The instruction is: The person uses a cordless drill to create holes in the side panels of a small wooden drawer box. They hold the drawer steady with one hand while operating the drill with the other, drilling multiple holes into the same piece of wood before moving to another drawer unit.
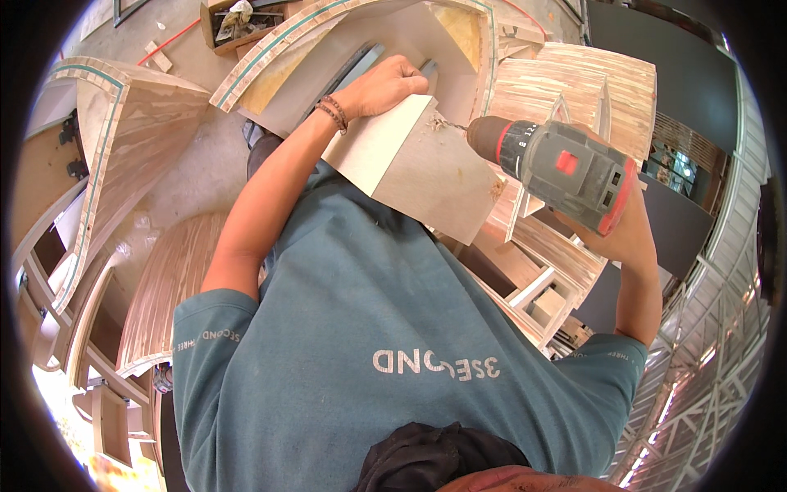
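Observation:
A pale wooden box-shaped piece is tilted in front of my chest, with two of its faces showing. My left hand, a beaded bracelet at its wrist, is closed at the piece's upper edge; its fingertips are hidden. My right hand is wrapped round the grip of a black and red cordless drill, mostly behind the drill's body. The drill points left, and its bit meets the face near the top corner. Wood shavings cling there, and a rough brown patch marks the right edge.
A curved wooden frame with a green line along its edge stands beyond my left hand. Curved slatted wooden pieces are on the left, another at the far right. A box of odds and ends sits at the back.

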Available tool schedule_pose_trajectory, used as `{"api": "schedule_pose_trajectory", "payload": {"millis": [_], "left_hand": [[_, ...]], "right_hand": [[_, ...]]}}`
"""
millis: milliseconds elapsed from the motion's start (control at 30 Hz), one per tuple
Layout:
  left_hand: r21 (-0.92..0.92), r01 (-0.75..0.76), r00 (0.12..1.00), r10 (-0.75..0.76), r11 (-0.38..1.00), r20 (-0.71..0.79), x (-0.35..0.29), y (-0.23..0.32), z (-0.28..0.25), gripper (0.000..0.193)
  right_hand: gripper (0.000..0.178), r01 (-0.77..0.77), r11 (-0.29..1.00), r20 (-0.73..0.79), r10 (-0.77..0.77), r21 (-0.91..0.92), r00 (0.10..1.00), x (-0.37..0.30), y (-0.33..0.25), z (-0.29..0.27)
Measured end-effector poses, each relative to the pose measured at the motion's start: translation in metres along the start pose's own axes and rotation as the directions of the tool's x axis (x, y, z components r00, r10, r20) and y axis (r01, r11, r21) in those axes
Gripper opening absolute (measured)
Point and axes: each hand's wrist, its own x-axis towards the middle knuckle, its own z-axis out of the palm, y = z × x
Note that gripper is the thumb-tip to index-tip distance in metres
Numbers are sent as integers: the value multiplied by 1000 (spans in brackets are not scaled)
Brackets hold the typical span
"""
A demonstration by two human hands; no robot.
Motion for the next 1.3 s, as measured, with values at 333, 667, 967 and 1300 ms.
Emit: {"api": "schedule_pose_trajectory", "payload": {"millis": [333,667,967,1300], "left_hand": [[-23,-14,1000,15,1000,15,1,-3,-1,37],[37,28,998,-26,999,-59,-1,0,1,41],[88,29,999,-25,996,-48,-1,-1,0,43],[97,-7,1000,8,995,-4,1,-1,-1,44]], "right_hand": [[61,-36,971,22,31,238,999,21,-17,-2],[58,-47,985,143,23,166,989,39,-33,-12],[55,-107,980,165,79,169,983,44,-42,-13],[54,-31,983,54,22,180,998,43,-38,-5]]}}
